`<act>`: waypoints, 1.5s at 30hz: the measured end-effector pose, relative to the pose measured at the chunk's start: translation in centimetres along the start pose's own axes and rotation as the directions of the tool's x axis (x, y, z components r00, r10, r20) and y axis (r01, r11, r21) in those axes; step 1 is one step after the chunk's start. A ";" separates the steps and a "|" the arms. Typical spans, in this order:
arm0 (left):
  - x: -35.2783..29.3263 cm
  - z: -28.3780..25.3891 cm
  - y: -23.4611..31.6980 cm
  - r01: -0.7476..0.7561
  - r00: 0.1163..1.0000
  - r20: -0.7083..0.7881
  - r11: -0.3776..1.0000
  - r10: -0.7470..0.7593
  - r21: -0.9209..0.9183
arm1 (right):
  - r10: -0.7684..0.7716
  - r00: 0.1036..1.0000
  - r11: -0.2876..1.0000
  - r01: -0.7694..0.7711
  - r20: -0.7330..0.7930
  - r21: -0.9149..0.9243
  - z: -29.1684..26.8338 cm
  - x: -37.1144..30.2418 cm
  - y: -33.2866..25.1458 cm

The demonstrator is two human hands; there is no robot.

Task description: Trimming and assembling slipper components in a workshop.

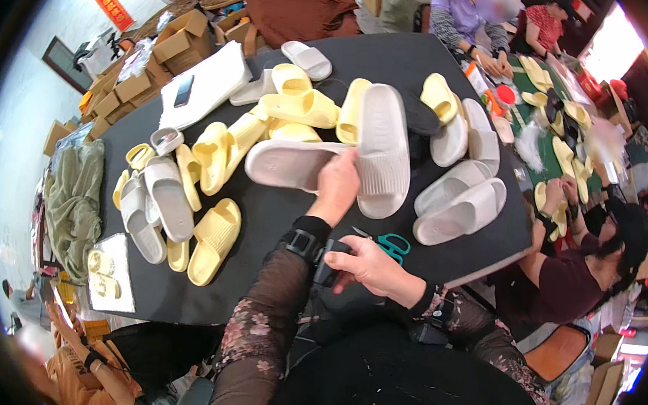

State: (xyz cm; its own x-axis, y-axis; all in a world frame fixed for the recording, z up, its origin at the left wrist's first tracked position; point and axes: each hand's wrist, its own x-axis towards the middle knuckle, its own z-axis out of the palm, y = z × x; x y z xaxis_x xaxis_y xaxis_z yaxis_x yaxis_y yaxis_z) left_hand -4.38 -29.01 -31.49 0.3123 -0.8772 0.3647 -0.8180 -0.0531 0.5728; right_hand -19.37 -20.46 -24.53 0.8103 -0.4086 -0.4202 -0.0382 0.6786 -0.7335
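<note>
My left hand [338, 185] is closed at the right end of a light grey slide sandal [285, 164] that lies sideways. Its fingers cover that end of the sandal. Just right of it, another light grey slide sandal [384, 150] points away from me, its ribbed strap facing up. My right hand [379, 269] is beside my left wrist, thumb and fingers closed on a small black box-shaped object [326, 269]; that object's far side is hidden. Teal-handled scissors [393, 247] lie on the black table [277, 237] just beyond my right hand.
Yellow slides [215, 242] and grey slides [461, 211] lie around both hands. At the far left, a phone [185, 90] rests on a white stack [211, 84]; a bagged pair [110, 275] is at the near left. Co-workers [583, 270] handle slides at a green table [528, 133] on the right.
</note>
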 end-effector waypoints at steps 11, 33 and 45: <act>-3.6 -3.8 -0.5 0.468 0.881 0.201 0.722 -0.428 -0.509 | -0.156 0.985 0.921 0.173 -0.077 0.349 -8.1 1.2 -7.7; -11.6 1.0 -0.6 0.576 0.742 0.552 0.783 -0.380 -0.235 | -0.363 0.716 0.831 0.538 -0.596 0.141 -12.2 4.2 -8.4; -13.6 -1.0 -1.2 0.672 0.697 0.626 0.621 -0.350 -0.402 | -0.687 0.589 0.640 0.214 -0.426 -0.738 -17.1 5.2 -2.6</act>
State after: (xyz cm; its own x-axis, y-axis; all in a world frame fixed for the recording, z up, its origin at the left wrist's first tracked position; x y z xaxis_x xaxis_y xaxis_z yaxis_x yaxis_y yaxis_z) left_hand -7.20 -16.50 -36.42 0.2014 -0.8917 -0.4053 -0.1039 -0.4309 0.8964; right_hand -25.09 -34.84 -33.93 0.2545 -0.9666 0.0292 -0.2821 -0.1030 -0.9538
